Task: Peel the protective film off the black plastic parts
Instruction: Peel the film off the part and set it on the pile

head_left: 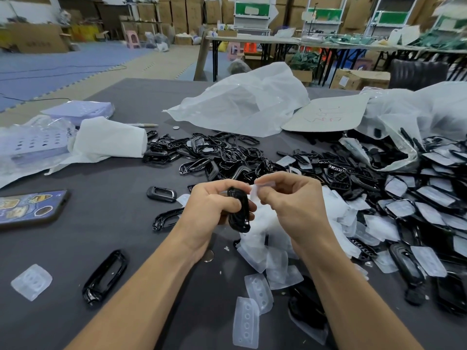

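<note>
Hands are up close together over the middle of the dark tabletop (113, 223). The left hand (214, 205) has its fingers curled round a black plastic part (241, 210), held roughly upright. The right hand (293, 200) pinches a strip of clear protective film (260, 189) between thumb and fingertips, just beside the part's top end. Can't really tell if the film is stuck to it there. Right under the hands lies a heap of peeled films (273, 251). Behind that is a pile of bare glossy black frames (222, 155). Off right, a bigger heap of film-covered parts (417, 198) spills from a plastic bag (404, 117). A phone (30, 207) lies far left.
</note>
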`<move>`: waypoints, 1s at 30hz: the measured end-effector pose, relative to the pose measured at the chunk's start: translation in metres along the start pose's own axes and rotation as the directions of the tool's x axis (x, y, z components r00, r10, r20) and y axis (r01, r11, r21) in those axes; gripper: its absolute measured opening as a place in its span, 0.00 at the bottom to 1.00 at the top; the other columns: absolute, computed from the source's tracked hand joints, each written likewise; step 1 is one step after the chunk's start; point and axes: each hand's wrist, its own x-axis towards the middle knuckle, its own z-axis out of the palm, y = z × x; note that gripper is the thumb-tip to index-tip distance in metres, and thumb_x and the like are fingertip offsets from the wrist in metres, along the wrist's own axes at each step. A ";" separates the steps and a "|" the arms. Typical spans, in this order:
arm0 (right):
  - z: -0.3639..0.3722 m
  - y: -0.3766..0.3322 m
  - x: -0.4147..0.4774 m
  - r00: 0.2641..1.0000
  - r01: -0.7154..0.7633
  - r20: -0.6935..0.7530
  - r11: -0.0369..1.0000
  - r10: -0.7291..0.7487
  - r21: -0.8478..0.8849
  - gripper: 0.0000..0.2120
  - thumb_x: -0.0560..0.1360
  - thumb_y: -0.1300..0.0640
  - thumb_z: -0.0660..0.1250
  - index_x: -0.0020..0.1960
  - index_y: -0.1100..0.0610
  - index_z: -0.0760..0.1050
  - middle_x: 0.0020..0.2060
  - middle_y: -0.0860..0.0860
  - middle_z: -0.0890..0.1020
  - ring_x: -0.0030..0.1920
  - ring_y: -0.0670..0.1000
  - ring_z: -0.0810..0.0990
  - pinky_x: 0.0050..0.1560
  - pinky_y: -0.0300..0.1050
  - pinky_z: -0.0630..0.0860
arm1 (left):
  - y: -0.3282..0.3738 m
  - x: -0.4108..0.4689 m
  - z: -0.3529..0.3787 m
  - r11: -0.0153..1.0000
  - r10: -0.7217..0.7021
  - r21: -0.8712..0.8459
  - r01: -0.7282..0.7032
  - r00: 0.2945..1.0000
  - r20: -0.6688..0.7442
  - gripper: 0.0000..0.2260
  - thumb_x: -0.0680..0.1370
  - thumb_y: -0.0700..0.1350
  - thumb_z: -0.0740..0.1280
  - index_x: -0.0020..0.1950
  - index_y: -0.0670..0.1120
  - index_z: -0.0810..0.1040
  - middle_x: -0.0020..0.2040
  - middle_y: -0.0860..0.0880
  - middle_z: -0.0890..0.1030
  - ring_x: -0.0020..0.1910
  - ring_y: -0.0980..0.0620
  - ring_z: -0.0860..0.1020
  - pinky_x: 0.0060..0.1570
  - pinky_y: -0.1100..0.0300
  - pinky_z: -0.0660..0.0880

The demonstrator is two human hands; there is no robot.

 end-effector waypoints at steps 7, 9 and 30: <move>0.000 -0.002 -0.002 0.996 0.050 0.078 0.992 -0.041 -0.115 0.07 0.69 0.66 0.77 0.39 0.55 0.86 0.33 0.56 0.86 0.37 0.60 0.86 0.45 0.58 0.85 | -0.001 0.001 -0.003 0.999 0.045 0.017 -0.044 0.998 -0.041 0.15 0.65 0.33 0.65 0.42 0.48 0.88 0.40 0.40 0.86 0.36 0.43 0.86 0.37 0.56 0.83; 0.001 -0.001 -0.002 0.997 0.062 0.059 0.974 -0.050 -0.219 0.09 0.71 0.64 0.75 0.39 0.51 0.86 0.30 0.52 0.84 0.34 0.59 0.82 0.39 0.58 0.83 | -0.002 0.001 -0.002 0.998 0.060 0.025 -0.059 0.997 -0.049 0.17 0.70 0.29 0.65 0.42 0.48 0.88 0.40 0.40 0.87 0.38 0.44 0.86 0.37 0.56 0.83; 0.025 0.005 -0.014 0.987 0.159 0.054 0.944 -0.150 -0.289 0.06 0.78 0.52 0.73 0.46 0.43 0.87 0.43 0.35 0.86 0.50 0.37 0.83 0.51 0.30 0.76 | -0.005 0.002 0.009 0.985 0.024 -0.158 -0.065 0.968 -0.250 0.09 0.77 0.32 0.71 0.52 0.44 0.86 0.39 0.43 0.85 0.37 0.47 0.85 0.35 0.55 0.84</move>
